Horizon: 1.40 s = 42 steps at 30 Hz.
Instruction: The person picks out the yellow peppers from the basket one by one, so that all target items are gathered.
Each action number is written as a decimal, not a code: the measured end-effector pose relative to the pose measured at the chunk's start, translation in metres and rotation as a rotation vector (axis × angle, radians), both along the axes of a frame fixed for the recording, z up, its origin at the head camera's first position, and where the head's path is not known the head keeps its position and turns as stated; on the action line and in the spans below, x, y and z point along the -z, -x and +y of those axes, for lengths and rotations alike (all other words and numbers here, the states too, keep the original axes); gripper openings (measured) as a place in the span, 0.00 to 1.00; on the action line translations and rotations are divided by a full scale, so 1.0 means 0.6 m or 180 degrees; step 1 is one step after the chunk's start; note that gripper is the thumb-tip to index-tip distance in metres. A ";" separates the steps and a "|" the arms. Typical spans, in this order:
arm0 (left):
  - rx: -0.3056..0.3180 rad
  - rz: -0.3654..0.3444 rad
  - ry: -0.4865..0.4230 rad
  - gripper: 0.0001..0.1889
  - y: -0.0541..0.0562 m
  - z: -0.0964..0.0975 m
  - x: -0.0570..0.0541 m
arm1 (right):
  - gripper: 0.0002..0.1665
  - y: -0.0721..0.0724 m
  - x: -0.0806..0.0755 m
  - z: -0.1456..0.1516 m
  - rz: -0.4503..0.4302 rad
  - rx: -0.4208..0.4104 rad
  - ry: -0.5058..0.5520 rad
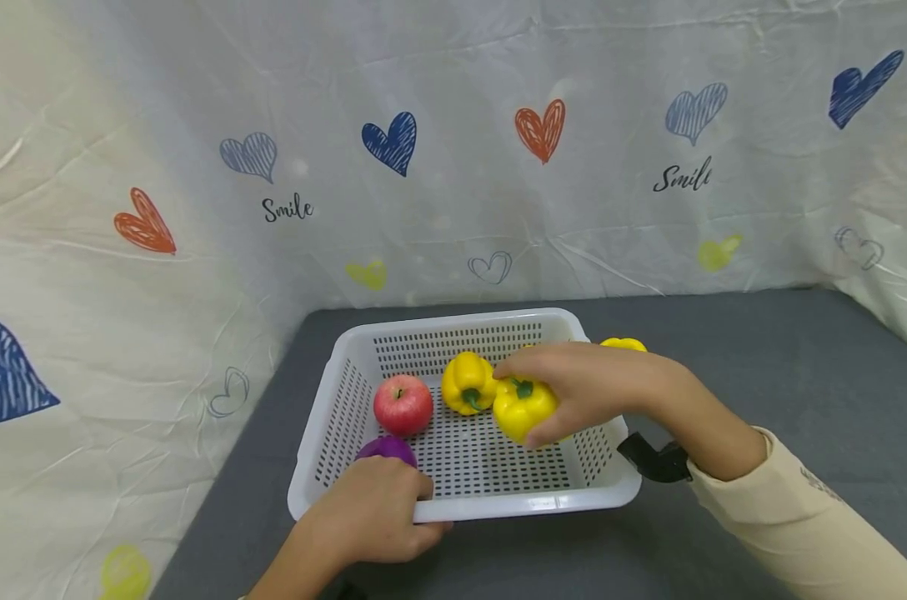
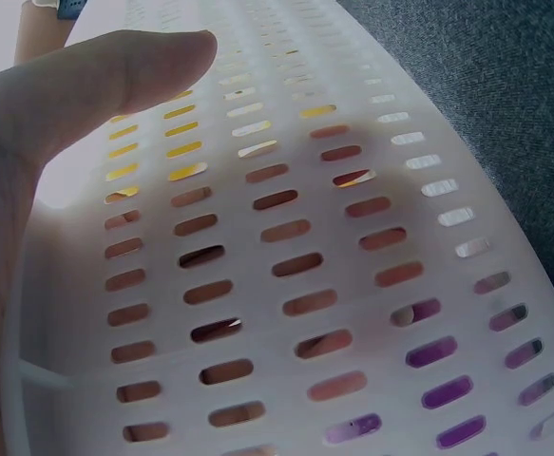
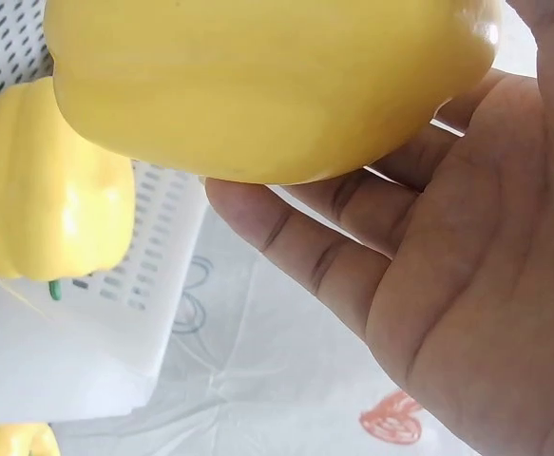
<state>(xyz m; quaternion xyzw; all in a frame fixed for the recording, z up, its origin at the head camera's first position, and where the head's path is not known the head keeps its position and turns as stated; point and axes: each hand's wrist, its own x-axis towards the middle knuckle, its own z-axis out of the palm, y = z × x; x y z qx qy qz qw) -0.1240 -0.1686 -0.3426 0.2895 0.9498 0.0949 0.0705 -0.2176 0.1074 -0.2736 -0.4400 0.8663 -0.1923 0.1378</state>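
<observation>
A white slotted plastic basket [image 1: 528,504] stands on the grey table. My left hand [image 1: 378,508] grips its near rim; in the left wrist view the thumb [image 2: 134,71] lies along the slotted wall [image 2: 286,275]. My right hand [image 1: 588,383] holds a yellow bell pepper [image 1: 519,412] over the basket's right half, fingers curled about it; the pepper [image 3: 277,85] fills the top of the right wrist view. Another yellow bell pepper [image 1: 467,385] sits in the basket beside a red apple [image 1: 403,405]. A purple rounded thing [image 1: 388,449] is partly hidden behind my left hand.
Beyond the basket's right side lies another yellow object [image 1: 623,343], mostly hidden by my right wrist. A dark strap [image 1: 656,458] hangs at that wrist. A pale curtain [image 1: 453,200] printed with hearts rises behind the dark grey table [image 1: 769,375].
</observation>
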 end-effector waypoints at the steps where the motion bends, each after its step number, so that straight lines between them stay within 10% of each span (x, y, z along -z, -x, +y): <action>1: 0.0004 0.0009 0.0003 0.15 0.000 0.000 0.000 | 0.38 0.000 -0.002 0.003 0.0013 -0.0009 0.0036; 42: -0.0054 -0.0138 0.0048 0.14 -0.001 0.000 0.000 | 0.43 -0.008 -0.012 0.127 0.0154 0.0596 0.0817</action>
